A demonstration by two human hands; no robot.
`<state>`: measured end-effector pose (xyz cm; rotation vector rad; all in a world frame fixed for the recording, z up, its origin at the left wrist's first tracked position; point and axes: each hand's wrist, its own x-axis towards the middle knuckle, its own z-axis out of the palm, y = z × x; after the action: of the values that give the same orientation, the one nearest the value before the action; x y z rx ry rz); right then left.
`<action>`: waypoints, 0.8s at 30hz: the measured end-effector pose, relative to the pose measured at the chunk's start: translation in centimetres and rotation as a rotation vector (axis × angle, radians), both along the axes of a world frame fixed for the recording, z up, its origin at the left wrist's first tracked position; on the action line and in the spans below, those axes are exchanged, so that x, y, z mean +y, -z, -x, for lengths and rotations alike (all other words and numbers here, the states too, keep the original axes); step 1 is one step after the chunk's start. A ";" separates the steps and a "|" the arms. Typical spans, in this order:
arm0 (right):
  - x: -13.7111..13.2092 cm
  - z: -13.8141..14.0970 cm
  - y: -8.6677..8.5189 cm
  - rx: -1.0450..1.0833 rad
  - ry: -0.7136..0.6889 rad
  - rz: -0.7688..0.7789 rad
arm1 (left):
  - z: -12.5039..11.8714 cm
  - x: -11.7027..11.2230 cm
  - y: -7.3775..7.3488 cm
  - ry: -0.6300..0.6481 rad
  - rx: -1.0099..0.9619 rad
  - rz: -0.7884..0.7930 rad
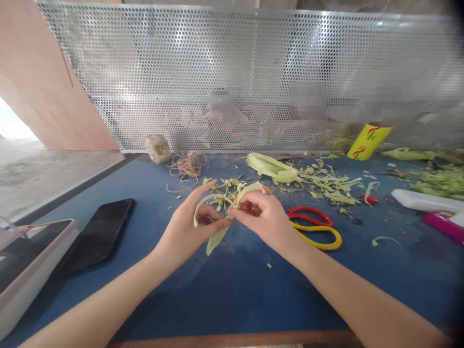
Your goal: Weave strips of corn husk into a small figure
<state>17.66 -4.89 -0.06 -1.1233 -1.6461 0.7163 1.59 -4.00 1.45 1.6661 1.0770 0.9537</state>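
Note:
My left hand (188, 220) and my right hand (266, 215) meet over the middle of the table, thumbs and fingers pinching a pale green strip that looks like corn husk (216, 240). One end of the strip curls up over my left fingers; another hangs below the fingertips. Whether it is knotted where the fingertips meet, I cannot tell. Just behind my hands lie several small knotted husk pieces (229, 183). Beyond them rests a larger bundle of husk leaves (271, 168). Close to my right wrist are scissors with red and yellow handles (321, 229), their blades hidden.
Left on the blue table (224, 299) are a black phone (105, 232) and a pink-edged box (39, 261). Twine (188, 165) and a jar-like object (158, 148) sit behind. Husk scraps (333, 186), a yellow tube (368, 141) and a white object (427, 199) lie right. Perforated metal (253, 63) stands behind.

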 end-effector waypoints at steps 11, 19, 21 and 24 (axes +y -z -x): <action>0.2 -0.7 -0.8 0.138 -0.087 0.085 | 0.9 0.6 -1.1 0.090 -0.184 0.616; 0.5 -0.7 -0.6 0.246 -0.069 0.105 | -0.3 -0.1 0.1 0.253 -0.536 0.552; 0.2 -0.5 -0.7 0.209 -0.056 0.086 | -0.6 -0.3 0.3 0.233 -0.512 0.462; -0.2 -0.1 -0.8 0.151 -0.046 0.109 | -1.0 -0.6 0.7 0.186 -0.419 0.323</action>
<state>17.78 -5.13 0.71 -1.0828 -1.5245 0.9076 2.56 -4.59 0.78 1.2095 0.7338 0.9009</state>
